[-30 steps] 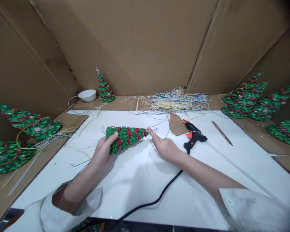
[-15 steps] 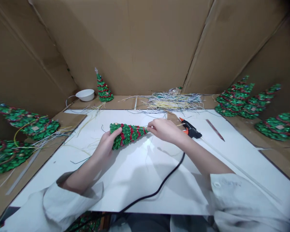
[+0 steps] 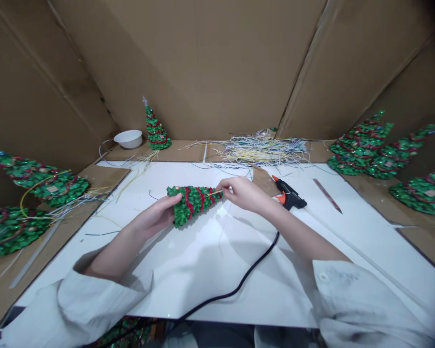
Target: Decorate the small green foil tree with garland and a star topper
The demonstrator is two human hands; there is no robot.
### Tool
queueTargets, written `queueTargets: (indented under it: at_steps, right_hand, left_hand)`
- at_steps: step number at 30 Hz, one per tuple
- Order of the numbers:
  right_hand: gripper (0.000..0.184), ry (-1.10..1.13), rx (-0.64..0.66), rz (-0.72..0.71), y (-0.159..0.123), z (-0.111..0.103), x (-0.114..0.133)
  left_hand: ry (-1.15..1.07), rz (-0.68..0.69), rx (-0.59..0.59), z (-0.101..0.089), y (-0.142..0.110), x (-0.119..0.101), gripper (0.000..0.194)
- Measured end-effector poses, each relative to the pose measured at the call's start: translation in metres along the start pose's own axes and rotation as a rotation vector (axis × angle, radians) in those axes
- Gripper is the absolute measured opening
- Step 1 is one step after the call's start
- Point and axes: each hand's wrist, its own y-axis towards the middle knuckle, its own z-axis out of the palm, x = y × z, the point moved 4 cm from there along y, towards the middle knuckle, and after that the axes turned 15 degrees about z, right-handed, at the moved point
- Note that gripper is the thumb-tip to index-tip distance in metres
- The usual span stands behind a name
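tree [image 3: 192, 205] lies sideways over the white tabletop [image 3: 188, 270], left hand [image 3: 156, 216] gripping its base, right hand [image 3: 244, 194] pinching a thin strand [image 3: 213, 193] near its tip; the right forearm [image 3: 299, 227], swinging wide, could knock the glue gun [image 3: 293, 195].

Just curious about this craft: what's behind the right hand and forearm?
Behind the right hand, a brown cardboard piece partly shows; behind the forearm, a glue gun. The cardboard's near edge and the gun's lower handle are covered.

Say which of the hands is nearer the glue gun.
Right. The right hand, at the tip of the held tree, is left of the glue gun; the left hand, at the tree's base, is farther left.
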Motion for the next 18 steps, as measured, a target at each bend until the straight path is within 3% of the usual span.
queueTargets:
  at_steps: [4,8,14,18]
  right_hand:
    - [0.031,0.055,0.007,-0.084,0.004,0.011,0.001]
    - [0.018,0.091,0.012,-0.047,0.005,0.018,0.003]
    - [0.018,0.11,-0.046,-0.066,0.006,0.024,0.004]
    - [0.018,0.072,-0.077,-0.076,0.008,0.029,0.001]
  left_hand:
    - [-0.042,0.031,0.076,0.0,0.002,0.002,0.037]
    - [-0.067,0.072,0.099,-0.005,0.004,0.004,0.039]
    - [0.014,0.114,0.233,-0.015,0.009,0.006,0.059]
    - [0.034,0.13,0.216,-0.017,0.011,0.007,0.061]
